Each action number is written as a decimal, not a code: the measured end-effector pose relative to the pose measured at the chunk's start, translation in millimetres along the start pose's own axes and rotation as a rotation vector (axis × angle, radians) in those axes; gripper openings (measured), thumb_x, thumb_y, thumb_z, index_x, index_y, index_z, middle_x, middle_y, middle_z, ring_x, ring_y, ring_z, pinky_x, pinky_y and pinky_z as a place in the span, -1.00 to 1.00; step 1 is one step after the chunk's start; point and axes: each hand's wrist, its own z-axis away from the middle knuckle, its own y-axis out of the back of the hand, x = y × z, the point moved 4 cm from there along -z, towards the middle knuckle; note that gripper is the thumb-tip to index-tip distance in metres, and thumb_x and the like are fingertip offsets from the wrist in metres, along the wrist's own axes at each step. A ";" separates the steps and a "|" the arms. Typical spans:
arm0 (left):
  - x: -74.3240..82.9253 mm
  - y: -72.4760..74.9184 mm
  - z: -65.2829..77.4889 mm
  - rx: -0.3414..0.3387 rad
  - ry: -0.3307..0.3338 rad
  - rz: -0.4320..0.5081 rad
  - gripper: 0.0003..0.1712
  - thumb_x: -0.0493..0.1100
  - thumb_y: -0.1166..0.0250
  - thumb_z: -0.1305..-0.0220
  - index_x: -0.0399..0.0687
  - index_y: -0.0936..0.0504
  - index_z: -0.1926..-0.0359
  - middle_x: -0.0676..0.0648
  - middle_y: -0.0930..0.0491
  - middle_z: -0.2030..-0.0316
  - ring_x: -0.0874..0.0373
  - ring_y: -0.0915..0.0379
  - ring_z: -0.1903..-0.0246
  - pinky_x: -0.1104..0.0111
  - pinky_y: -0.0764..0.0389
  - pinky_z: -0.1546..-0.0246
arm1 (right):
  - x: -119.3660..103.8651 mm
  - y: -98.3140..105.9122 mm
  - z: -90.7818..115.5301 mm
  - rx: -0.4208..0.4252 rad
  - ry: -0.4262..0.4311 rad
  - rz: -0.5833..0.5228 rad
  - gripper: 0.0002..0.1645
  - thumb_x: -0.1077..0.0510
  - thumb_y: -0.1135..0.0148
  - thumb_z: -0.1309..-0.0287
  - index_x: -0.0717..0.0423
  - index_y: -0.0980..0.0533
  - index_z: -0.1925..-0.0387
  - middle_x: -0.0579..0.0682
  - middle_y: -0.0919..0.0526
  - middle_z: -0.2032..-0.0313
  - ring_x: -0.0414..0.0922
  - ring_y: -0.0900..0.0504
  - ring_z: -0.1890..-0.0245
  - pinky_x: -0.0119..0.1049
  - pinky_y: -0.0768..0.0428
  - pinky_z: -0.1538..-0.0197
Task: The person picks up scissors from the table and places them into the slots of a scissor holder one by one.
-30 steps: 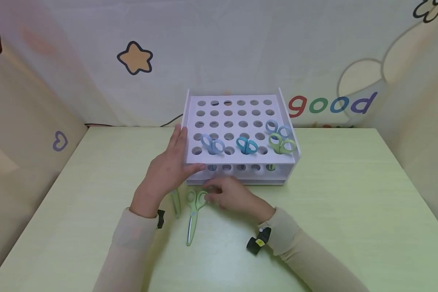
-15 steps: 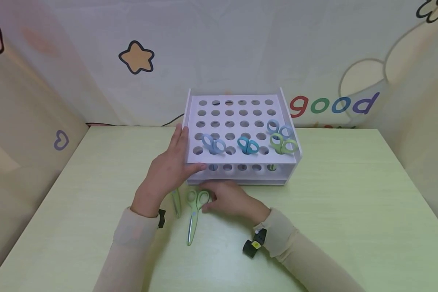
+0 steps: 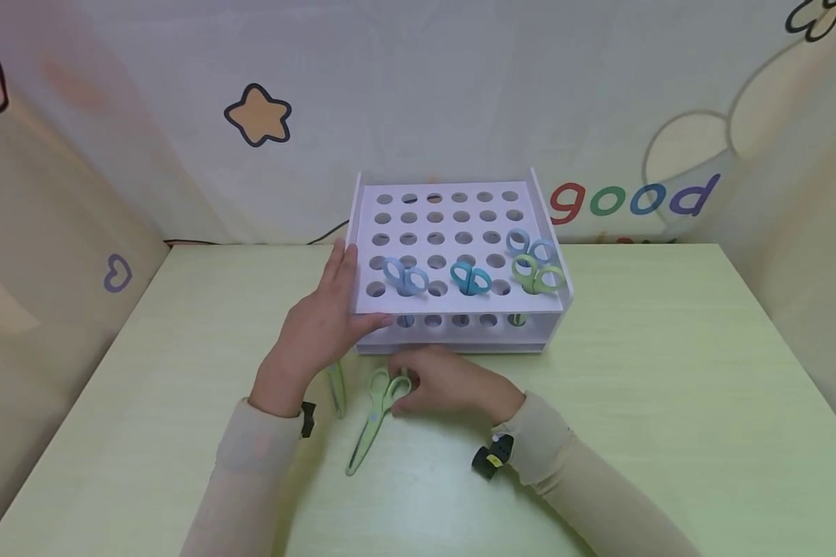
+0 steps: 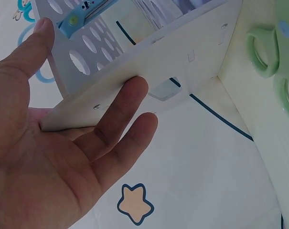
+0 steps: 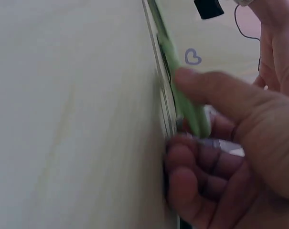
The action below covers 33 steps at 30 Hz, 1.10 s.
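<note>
The left hand point(image 3: 313, 325) lies along the left side of a white holed rack point(image 3: 453, 305), fingers extended against the side panel and thumb across its front edge. In front of the rack, the right hand point(image 3: 453, 379) pinches the handle of green scissors point(image 3: 365, 437). Their closed blades point toward the person; in the right wrist view the thumb presses on the green handle point(image 5: 187, 105). A second pair of green scissors point(image 3: 337, 391) lies partly hidden behind the left wrist.
Blue scissors point(image 3: 406, 280), teal scissors point(image 3: 471, 281), green-handled scissors point(image 3: 532, 277) and pale blue scissors point(image 3: 529, 249) stand in the rack's holes, handles up. The pale table point(image 3: 641, 371) meets a printed cloth backdrop point(image 3: 425, 93) behind the rack.
The right hand has closed its fingers on the scissors' handle. The scissors have shifted slightly right at the handle, and their tip has swung left. The left hand stays on the rack.
</note>
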 end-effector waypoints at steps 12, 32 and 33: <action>0.1 -0.7 0.3 0.005 -0.010 -0.008 0.27 0.18 -0.44 -0.24 -0.20 0.20 -0.61 -0.22 0.29 -0.59 -0.01 -0.46 0.45 0.26 -0.46 0.48 | 3.4 17.3 8.6 -0.016 -0.071 -0.266 -0.65 0.08 -0.56 -0.08 -0.04 -0.58 0.15 -0.19 -0.65 0.56 -0.22 -0.59 0.55 -0.31 -0.51 0.44; -0.7 -0.6 -0.7 0.016 -0.021 -0.007 0.27 0.18 -0.45 -0.24 -0.16 0.20 -0.62 -0.21 0.29 -0.60 0.00 -0.45 0.48 0.27 -0.46 0.48 | -30.8 36.9 20.3 -0.045 -0.004 -0.500 -0.74 0.24 -0.28 -0.36 0.14 -0.57 -0.06 0.10 -0.74 0.40 0.07 -0.71 0.42 -0.18 -0.68 0.30; -0.7 -0.7 -0.6 0.015 -0.019 -0.005 0.28 0.18 -0.45 -0.23 -0.15 0.21 -0.62 -0.21 0.29 -0.60 0.00 -0.45 0.47 0.27 -0.46 0.48 | -32.2 38.6 21.0 -0.033 0.000 -0.501 -0.75 0.23 -0.27 -0.37 0.13 -0.58 -0.05 0.09 -0.74 0.39 0.10 -0.72 0.42 -0.17 -0.68 0.31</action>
